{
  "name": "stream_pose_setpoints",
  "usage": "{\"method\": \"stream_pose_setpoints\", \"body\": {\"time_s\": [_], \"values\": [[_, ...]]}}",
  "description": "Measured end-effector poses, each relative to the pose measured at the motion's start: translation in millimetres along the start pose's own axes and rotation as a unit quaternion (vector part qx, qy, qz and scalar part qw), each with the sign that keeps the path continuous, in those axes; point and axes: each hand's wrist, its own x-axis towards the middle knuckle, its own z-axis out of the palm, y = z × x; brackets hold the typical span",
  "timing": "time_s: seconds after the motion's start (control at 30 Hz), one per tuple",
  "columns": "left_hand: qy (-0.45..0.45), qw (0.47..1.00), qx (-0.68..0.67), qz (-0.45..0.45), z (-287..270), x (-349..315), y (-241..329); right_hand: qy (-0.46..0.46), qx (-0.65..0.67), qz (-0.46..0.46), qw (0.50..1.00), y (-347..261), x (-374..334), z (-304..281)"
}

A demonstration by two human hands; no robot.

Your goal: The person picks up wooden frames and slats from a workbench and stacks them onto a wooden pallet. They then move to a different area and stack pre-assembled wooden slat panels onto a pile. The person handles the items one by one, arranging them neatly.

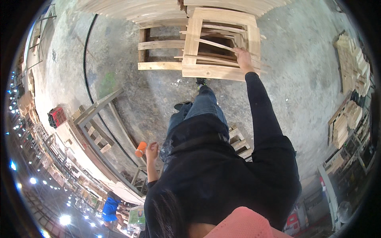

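My right hand (244,60) reaches forward and is closed round a thin wooden strip (216,44). The strip lies slantwise over the opening of a pale wooden frame (191,47), the top one of a stack. More thin strips rest across the frame's near part, close to the same hand. Out to my left, by my hip, my left hand (151,151) is curled against an orange cylinder-shaped container (140,149) and appears to grip it. The container's exact kind is too small to tell.
Under and beside the frames is a wooden pallet (158,66) on the concrete floor. Long stacked boards (151,11) lie beyond. A bench with a grey frame (104,99) stands left, where a black cable (85,59) crosses the floor. Wood piles (351,63) line the right. A person in blue (110,208) is behind left.
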Motion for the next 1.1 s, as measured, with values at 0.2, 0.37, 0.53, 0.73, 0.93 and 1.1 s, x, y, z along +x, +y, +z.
{"method": "stream_pose_setpoints", "body": {"time_s": [0.2,0.37,0.53,0.73,0.93,1.1], "values": [[0.021,0.998,0.05,-0.01,-3,-6,11,0.025,-0.084,-0.032,0.996,-14,74,-3],[0.035,0.999,-0.007,-0.034,-5,-24,22,0.031,-0.139,-0.021,0.99,-9,119,8],[0.069,0.996,0.021,-0.06,3,-43,29,-0.04,-0.108,0.028,0.993,-18,147,11],[0.047,0.991,-0.003,-0.123,-1,-48,43,0.045,-0.167,-0.018,0.985,-15,144,20],[0.027,0.996,-0.039,-0.076,-6,-24,36,-0.016,0.015,-0.106,0.994,-36,73,32],[0.013,0.995,-0.003,-0.101,-12,-10,39,-0.157,-0.02,-0.114,0.981,-33,8,50]]}}
